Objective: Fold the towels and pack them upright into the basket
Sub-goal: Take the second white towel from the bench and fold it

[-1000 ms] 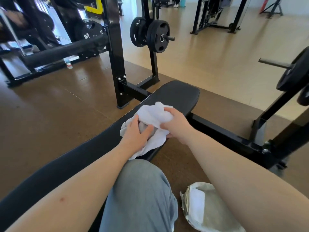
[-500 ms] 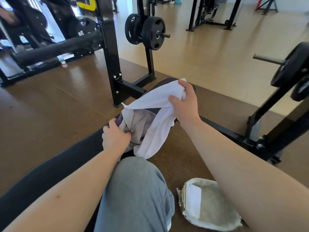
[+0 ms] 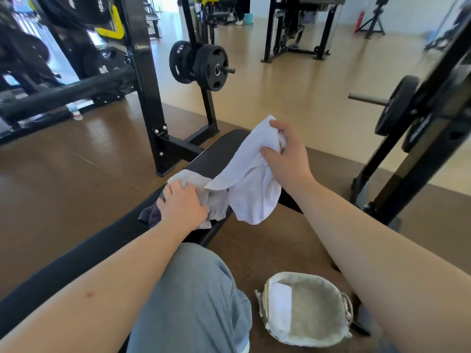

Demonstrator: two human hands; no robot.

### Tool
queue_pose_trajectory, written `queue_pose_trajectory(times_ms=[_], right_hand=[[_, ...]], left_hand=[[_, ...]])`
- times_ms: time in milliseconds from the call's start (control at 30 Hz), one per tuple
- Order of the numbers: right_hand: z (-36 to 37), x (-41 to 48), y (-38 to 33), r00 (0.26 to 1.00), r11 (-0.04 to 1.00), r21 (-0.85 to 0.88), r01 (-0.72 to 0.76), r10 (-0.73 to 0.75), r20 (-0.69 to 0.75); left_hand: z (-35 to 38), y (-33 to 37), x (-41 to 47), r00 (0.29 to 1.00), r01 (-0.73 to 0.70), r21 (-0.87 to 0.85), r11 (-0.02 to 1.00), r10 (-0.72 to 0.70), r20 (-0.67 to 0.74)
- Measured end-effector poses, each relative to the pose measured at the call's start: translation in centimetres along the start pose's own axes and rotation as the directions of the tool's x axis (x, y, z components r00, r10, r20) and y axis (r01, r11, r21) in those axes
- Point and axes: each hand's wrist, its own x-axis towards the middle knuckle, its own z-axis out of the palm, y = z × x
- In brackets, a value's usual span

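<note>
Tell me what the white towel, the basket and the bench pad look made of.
White towel: soft cotton-like cloth, matte; it drapes limply.
Basket: seemingly woven, with a pale fabric liner folded over its rim.
Bench pad: black vinyl or leatherette, probably; smooth with faint sheen.

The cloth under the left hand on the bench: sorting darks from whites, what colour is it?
Dark purple cloth, head view, beneath the left hand.
</note>
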Motion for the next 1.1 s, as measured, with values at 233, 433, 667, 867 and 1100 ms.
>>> queue_pose_trajectory(times_ms=[233, 433, 667, 867, 1100], right_hand=[[-5.6, -3.6, 1.3, 0.999, 0.99, -0.134, -0.04, 0.041, 0.003], [-9.1, -6.4, 3.2, 0.992, 0.984, -0.166, -0.07, 0.086, 0.09], [-12.6, -8.2, 7.8, 0.944, 0.913, -0.389, -0.12, 0.226, 0.24], [-13.7, -9.3, 11.9, 0.932, 0.855, -0.415, -0.312, 0.361, 0.043], [-13.9, -8.7, 13.2, 0.956, 0.818, -0.538, -0.205, 0.286, 0.07]], left_hand=[[-1.1, 9.0, -3.6, 0.892, -0.44, -0.463, 0.769, 0.432, -0.131], [0.0, 15.7, -6.1, 0.842, -0.469, -0.618, 0.631, 0.531, -0.095], [2.1, 18.1, -6.6, 0.874, -0.365, -0.666, 0.651, 0.487, -0.003], [4.0, 18.7, -5.8, 0.888, -0.325, -0.625, 0.71, 0.456, 0.057], [6.7, 19.5, -3.8, 0.91, -0.25, -0.585, 0.771, 0.394, 0.13]])
